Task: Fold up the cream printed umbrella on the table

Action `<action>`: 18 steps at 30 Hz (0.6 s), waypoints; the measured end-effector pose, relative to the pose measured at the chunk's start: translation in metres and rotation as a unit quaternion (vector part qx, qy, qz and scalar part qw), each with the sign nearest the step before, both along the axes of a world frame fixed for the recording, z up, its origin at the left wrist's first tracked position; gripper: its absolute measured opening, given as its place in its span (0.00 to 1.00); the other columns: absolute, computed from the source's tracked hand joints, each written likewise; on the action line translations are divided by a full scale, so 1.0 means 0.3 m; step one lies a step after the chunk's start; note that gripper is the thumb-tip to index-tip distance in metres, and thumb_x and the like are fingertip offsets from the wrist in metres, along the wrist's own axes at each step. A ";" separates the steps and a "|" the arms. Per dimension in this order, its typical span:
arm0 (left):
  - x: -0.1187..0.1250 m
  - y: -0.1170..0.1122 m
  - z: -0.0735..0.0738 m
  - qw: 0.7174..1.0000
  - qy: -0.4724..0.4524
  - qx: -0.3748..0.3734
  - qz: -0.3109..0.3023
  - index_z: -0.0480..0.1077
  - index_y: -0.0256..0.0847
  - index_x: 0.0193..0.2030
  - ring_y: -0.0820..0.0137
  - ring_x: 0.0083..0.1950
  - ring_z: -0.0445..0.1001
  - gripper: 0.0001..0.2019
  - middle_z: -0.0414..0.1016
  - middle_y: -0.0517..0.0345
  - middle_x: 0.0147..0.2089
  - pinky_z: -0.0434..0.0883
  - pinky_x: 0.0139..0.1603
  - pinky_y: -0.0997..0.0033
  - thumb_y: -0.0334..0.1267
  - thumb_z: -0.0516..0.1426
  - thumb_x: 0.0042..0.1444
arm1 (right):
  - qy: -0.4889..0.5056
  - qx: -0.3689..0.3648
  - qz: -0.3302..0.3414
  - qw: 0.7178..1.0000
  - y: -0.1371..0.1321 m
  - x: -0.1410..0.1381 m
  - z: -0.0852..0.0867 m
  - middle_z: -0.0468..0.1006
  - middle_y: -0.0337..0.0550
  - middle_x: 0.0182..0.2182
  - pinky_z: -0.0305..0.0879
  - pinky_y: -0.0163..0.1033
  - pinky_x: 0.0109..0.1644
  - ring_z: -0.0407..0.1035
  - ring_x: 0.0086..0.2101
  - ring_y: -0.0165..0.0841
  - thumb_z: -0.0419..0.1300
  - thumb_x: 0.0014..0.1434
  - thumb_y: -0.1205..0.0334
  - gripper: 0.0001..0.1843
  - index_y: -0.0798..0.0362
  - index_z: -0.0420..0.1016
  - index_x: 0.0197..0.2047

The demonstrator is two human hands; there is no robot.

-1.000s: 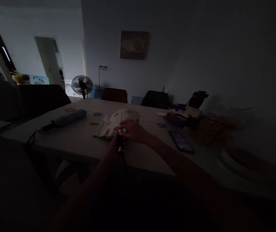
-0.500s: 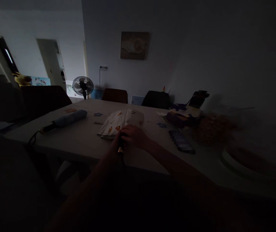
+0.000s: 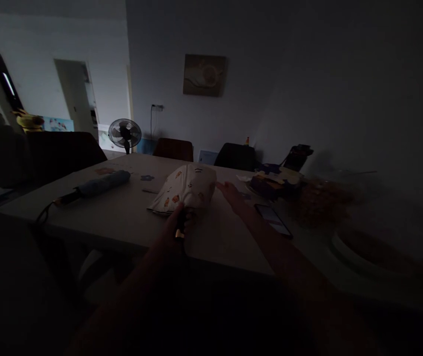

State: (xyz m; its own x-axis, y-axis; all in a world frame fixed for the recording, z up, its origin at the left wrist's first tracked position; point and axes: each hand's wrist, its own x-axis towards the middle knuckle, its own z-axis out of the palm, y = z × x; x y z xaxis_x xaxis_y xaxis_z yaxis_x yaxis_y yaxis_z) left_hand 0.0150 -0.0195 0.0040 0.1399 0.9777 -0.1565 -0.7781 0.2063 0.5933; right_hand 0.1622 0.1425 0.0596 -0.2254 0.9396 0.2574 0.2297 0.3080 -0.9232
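A pale umbrella (image 3: 185, 188) with small orange prints lies with its canopy loosely folded, pointing away from me across the table. My left hand (image 3: 183, 222) is wrapped round its dark handle, just below the canopy's lower edge. At the canopy's right edge is my right hand (image 3: 230, 193), its fingers stretched toward the fabric; whether they touch it is too dark to tell. A second, blue umbrella (image 3: 103, 183), rolled up with a dark handle and strap, rests on the left part of the table.
The light table (image 3: 96, 220) has a phone (image 3: 275, 221) right of my forearm. Beyond it are packages (image 3: 270, 183), a reddish-brown bundle (image 3: 322, 202) and a round pale dish (image 3: 352, 254). Chairs (image 3: 174, 149) line the far side; a fan (image 3: 125, 132) stands behind.
My right hand has moved from beside the left hand at the handle to the canopy's right edge. The left hand keeps its hold, and the canopy looks slightly fuller.
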 end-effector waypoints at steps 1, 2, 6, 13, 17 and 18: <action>0.000 -0.006 0.005 1.000 -0.006 0.012 -0.003 0.60 0.37 0.23 0.79 0.13 0.56 0.26 0.55 0.63 0.15 0.53 0.10 0.82 0.54 0.39 0.63 | 0.012 -0.042 0.023 0.999 0.001 0.002 -0.001 0.74 0.50 0.39 0.66 0.43 0.41 0.68 0.41 0.41 0.62 0.48 0.47 0.18 0.51 0.70 0.35; 0.000 -0.012 0.009 1.000 -0.010 0.021 -0.004 0.60 0.37 0.23 0.79 0.13 0.56 0.26 0.54 0.63 0.15 0.53 0.10 0.81 0.54 0.38 0.63 | 0.019 -0.081 0.049 0.995 -0.002 0.001 0.000 0.74 0.51 0.38 0.67 0.42 0.39 0.69 0.40 0.41 0.61 0.48 0.44 0.20 0.52 0.70 0.36; 0.003 -0.025 0.020 1.000 -0.005 0.002 0.014 0.59 0.38 0.23 0.78 0.12 0.57 0.26 0.54 0.63 0.15 0.54 0.10 0.80 0.54 0.39 0.63 | -0.025 -0.130 0.119 0.984 -0.032 -0.005 0.031 0.75 0.56 0.36 0.69 0.41 0.31 0.71 0.34 0.40 0.61 0.47 0.37 0.28 0.57 0.72 0.36; 0.009 -0.012 -0.006 1.000 0.007 -0.009 0.026 0.61 0.37 0.23 0.77 0.13 0.59 0.24 0.56 0.63 0.15 0.56 0.12 0.79 0.54 0.44 0.61 | -0.224 -0.012 0.036 0.974 -0.045 -0.022 0.085 0.75 0.54 0.29 0.64 0.36 0.27 0.70 0.29 0.37 0.58 0.54 0.44 0.24 0.59 0.71 0.25; 0.016 -0.006 -0.008 0.998 0.043 -0.020 0.050 0.62 0.37 0.23 0.77 0.12 0.59 0.23 0.58 0.62 0.14 0.56 0.12 0.79 0.53 0.47 0.60 | -0.392 0.165 -0.052 0.904 -0.075 -0.029 0.132 0.76 0.56 0.28 0.61 0.39 0.33 0.72 0.34 0.42 0.53 0.60 0.52 0.22 0.60 0.75 0.25; 0.017 -0.005 -0.006 0.997 0.045 -0.023 0.052 0.62 0.37 0.22 0.77 0.12 0.59 0.23 0.58 0.62 0.14 0.55 0.11 0.79 0.53 0.47 0.60 | -0.412 0.197 -0.067 0.887 -0.090 -0.028 0.152 0.76 0.57 0.30 0.60 0.39 0.34 0.72 0.35 0.43 0.52 0.61 0.54 0.20 0.59 0.76 0.27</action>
State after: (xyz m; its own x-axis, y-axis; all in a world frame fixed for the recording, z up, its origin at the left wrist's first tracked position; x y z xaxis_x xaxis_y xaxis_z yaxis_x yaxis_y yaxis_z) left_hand 0.0202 -0.0211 0.0023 0.0214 0.9778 -0.2084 -0.7410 0.1555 0.6532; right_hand 0.1536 0.1155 0.1052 -0.3829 0.8456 0.3719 0.8351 0.4890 -0.2520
